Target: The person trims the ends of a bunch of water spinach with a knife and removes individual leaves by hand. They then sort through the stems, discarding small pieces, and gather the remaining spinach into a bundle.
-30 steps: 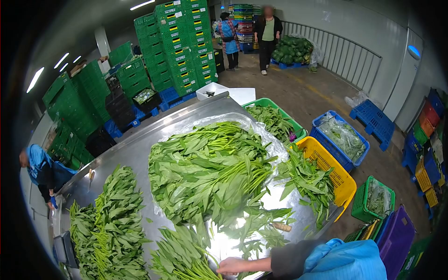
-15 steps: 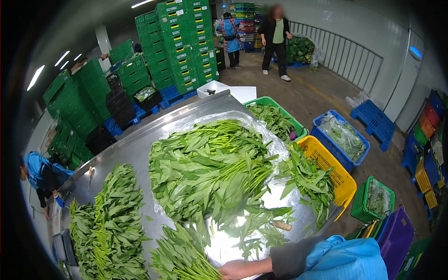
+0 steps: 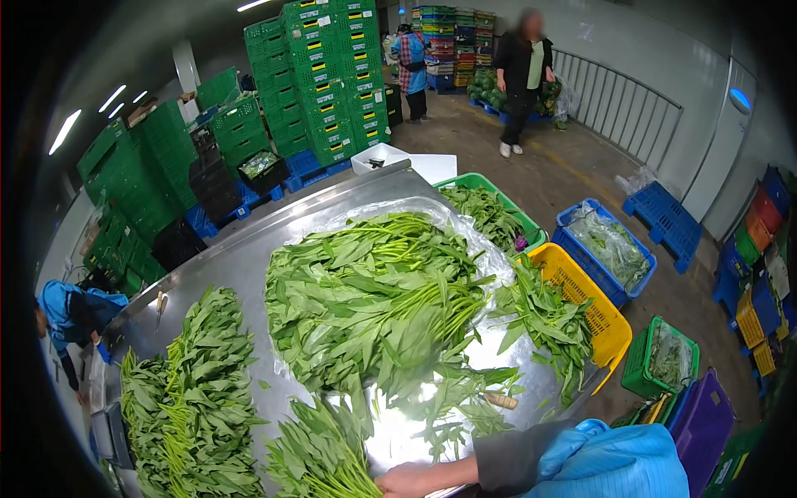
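Observation:
My right hand [image 3: 407,480] comes in from the bottom right, closed around the stem ends of a bunch of water spinach [image 3: 324,448] at the table's near edge. Its fingertips are partly hidden by the stems. A large heap of water spinach [image 3: 374,299] lies on clear plastic just beyond. To the left, long rows of bunched water spinach [image 3: 199,382] rest on the steel table [image 3: 257,257]. A wooden-handled tool [image 3: 501,400] lies among loose leaves right of the bunch. My left hand is outside the view.
A yellow crate [image 3: 573,282] with greens draped over it stands against the table's right edge. Green [image 3: 490,183] and blue crates [image 3: 610,249] are beyond it. A co-worker in blue [image 3: 75,315] stands at the far left. Another person [image 3: 523,79] is on the floor behind.
My right hand has shifted slightly left with the bunch. The person in black at the back has moved right, and the co-worker at the left leans further over the table.

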`<state>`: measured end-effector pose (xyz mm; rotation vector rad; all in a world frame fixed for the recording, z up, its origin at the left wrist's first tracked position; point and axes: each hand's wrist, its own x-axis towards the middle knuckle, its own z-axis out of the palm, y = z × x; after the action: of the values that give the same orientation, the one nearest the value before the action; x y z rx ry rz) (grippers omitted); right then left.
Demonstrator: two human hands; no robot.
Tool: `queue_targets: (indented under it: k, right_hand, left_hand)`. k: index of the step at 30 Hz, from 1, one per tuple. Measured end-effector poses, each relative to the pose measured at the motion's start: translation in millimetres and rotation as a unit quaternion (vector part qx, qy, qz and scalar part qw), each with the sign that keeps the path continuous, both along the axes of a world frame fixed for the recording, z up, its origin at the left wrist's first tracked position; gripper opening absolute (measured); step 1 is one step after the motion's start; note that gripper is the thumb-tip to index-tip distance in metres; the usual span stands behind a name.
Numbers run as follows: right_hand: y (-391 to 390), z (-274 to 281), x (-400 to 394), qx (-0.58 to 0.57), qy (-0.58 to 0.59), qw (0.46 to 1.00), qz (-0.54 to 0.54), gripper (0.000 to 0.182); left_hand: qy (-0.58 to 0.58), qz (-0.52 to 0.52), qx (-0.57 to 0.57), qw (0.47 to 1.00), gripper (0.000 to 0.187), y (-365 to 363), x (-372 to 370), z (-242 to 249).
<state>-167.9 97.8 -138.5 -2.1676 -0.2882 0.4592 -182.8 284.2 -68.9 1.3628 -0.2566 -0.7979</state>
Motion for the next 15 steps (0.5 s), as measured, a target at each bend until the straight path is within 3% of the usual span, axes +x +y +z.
queue_targets:
  k: [4,10,15]
  right_hand:
    - [7,-11,-4,0.026,0.025,0.999,0.019,0.028]
    - [5,6,-19,0.177,0.069,0.982,0.017,0.026]
    - [7,6,-18,0.137,0.027,0.990,0.012,0.025]
  left_hand:
    - [0.037,0.010,0.016,0.999,0.047,-2,4,-5]
    - [0.066,0.019,0.021,0.997,0.048,-1,6,-10]
    - [0.082,0.028,0.023,0.996,0.049,1,6,-12]
